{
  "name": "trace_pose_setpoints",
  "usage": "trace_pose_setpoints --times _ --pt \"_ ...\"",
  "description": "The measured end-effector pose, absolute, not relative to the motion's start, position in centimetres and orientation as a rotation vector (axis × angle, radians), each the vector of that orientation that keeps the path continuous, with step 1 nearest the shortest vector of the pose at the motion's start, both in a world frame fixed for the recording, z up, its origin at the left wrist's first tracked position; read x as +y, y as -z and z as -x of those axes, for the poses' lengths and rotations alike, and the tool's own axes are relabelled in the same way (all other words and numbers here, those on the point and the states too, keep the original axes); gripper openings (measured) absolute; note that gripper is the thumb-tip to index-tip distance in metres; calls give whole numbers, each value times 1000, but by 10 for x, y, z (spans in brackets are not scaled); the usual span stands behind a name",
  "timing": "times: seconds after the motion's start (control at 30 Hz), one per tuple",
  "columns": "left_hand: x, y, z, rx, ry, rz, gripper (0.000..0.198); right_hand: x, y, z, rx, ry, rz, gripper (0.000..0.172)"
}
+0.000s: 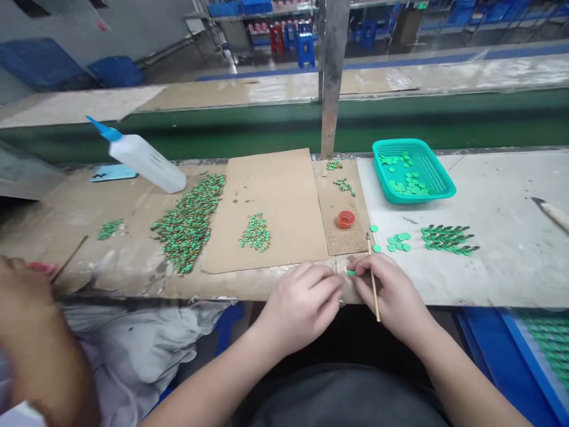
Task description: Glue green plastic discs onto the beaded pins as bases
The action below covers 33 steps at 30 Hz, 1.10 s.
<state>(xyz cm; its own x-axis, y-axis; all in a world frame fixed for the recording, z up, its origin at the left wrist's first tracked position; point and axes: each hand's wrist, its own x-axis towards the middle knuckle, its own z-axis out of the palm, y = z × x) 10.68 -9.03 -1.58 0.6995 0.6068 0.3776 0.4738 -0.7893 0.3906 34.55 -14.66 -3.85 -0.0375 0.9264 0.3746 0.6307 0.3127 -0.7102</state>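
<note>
Dark clothing [351, 397] covers the person's front, nearest the camera, and both bare forearms reach past it to the table's near edge. Between the fingertips of the two hands is a small green disc [351, 273], right at the tips of the right hand [393, 290], whose thumb and fingers are drawn together about it. That hand also grips a thin brush [374, 290], its dark tip pointing away from the person. On the disc's other side, just beside it, the left hand [306, 302] is curled with its fingertips bunched; whether they pinch anything cannot be told. Just beyond the right hand lie loose green discs [399, 242], and to their right slanting rows of small green-and-dark pieces [448, 239]. Farther back are a red cup [345, 220] and a teal basket [400, 197] holding more green discs. Left of the cup, a cardboard sheet [275, 196] bears a small heap of green-and-gold bits [256, 232]; next to the sheet spreads a much larger pile [191, 222], with a white bottle [146, 163] tilted behind it. At far left, a co-worker's hand [22, 290] is near a thin dark stick [69, 260].
</note>
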Motion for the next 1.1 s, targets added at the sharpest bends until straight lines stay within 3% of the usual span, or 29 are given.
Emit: trace_pose_setpoints --times 0.17,0.33,0.43,0.6,1.1 --pt "-28 -1 -28 1545 -653 -2443 30 -149 49 -348 -1714 -465 1404 13" --pt "63 -41 60 2149 -276 -2160 34 -147 55 -350 -1682 -511 1423 5" --pt "87 -55 77 2124 -16 -2137 35 -147 53 -349 -1652 -535 1419 1" --pt "98 -50 65 2120 181 -2208 39 -151 48 -349 -1552 -587 1392 9" --pt "115 -40 69 2017 195 -2307 39 -155 43 -347 -1528 -492 1349 9"
